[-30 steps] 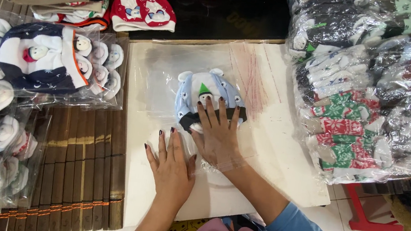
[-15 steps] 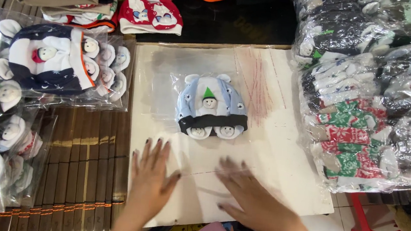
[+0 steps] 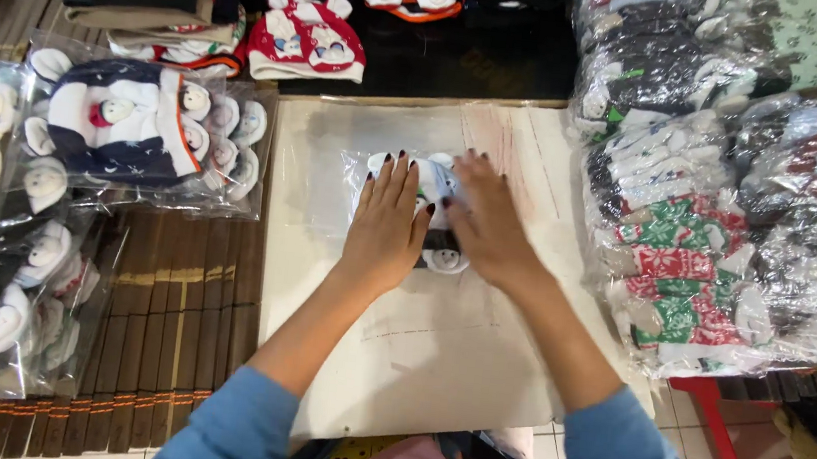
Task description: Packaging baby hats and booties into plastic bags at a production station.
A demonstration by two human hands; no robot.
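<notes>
On the pale board (image 3: pixel 416 360) in front of the person, the left hand (image 3: pixel 387 223) and right hand (image 3: pixel 489 222) lie flat, fingers spread, side by side on a small light-blue knit hat (image 3: pixel 435 187) inside a clear plastic bag (image 3: pixel 353 179). Neither hand grips; both press down. The hat sits directly beneath the palms, crown pointing away from the person, dark cuff nearer. Both hands reach it equally. Bagged hats (image 3: pixel 129 128) lie to the left, bagged socks (image 3: pixel 732 191) to the right.
</notes>
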